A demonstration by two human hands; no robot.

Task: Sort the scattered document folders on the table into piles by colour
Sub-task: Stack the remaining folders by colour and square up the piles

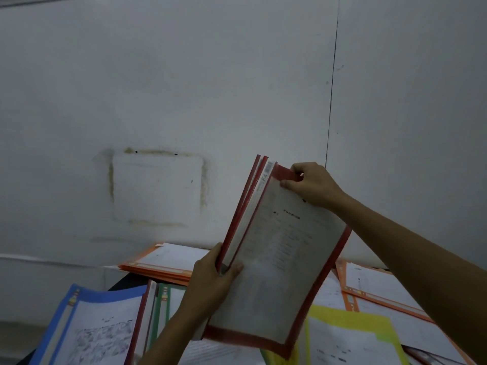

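I see a bunch of red folders (279, 259) held up in the air, above the desk (127, 281) and in front of the white wall (184, 75). The left hand (216, 277) grips the bunch low down on the spine side, thumb on the front and fingers round the back. I think it is there to carry the weight and stop the folders from sliding apart. The right hand (313, 185) pinches the top corner of the front folder, and I think that is to line up the edges so the reds make one neat stack. So both hands are full, and neither is spread wide. The bunch stands tall and leans a bit, which may help the folders settle level. Down on the desk lie the other colours. An orange pile (158, 268) lies flat at the back by the wall, so that colour looks partly sorted. More orange folders (374, 293) lie on the right. A blue folder (87, 312), a green folder (162, 301) and a yellow folder (350, 321) lie mixed near me, partly on top of each other. I think the reds need a spot of their own next.
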